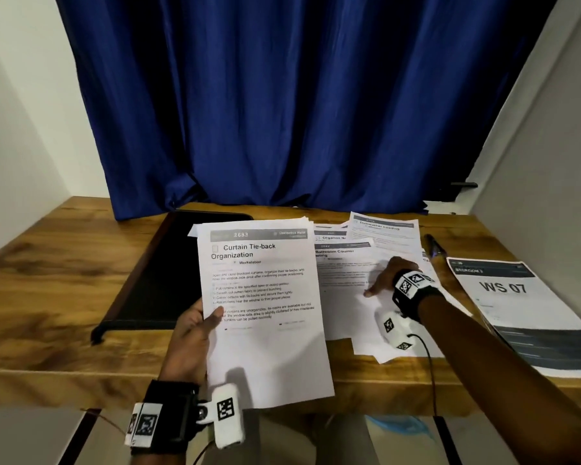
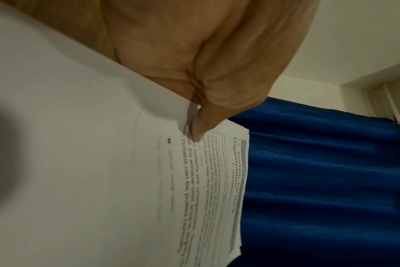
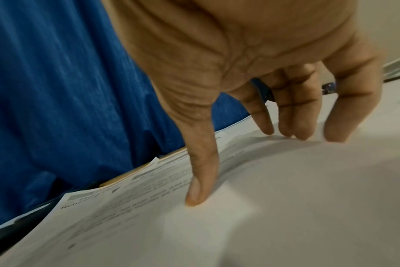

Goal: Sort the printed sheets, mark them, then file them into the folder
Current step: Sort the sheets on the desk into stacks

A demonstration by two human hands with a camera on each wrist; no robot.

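2 hands work: left hand (image 1: 190,333) grip pinches several sheets (image 1: 262,307), right hand (image 1: 388,275) apparently spread flat on loose sheets (image 1: 356,317).

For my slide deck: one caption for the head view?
Left hand holds a stack of sheets; right hand presses loose papers on the desk.

- I see a deep blue curtain (image 1: 282,95) hanging in heavy folds straight ahead, its hem bunched on the far edge of the wooden desk (image 1: 47,280).
- The desk has a warm, knotty grain and a thick front edge.
- Plain pale walls (image 1: 17,112) close in on the left and the right.
- In the left wrist view I make out a pale ceiling (image 2: 354,36) above the curtain.
- The light is dim and soft.
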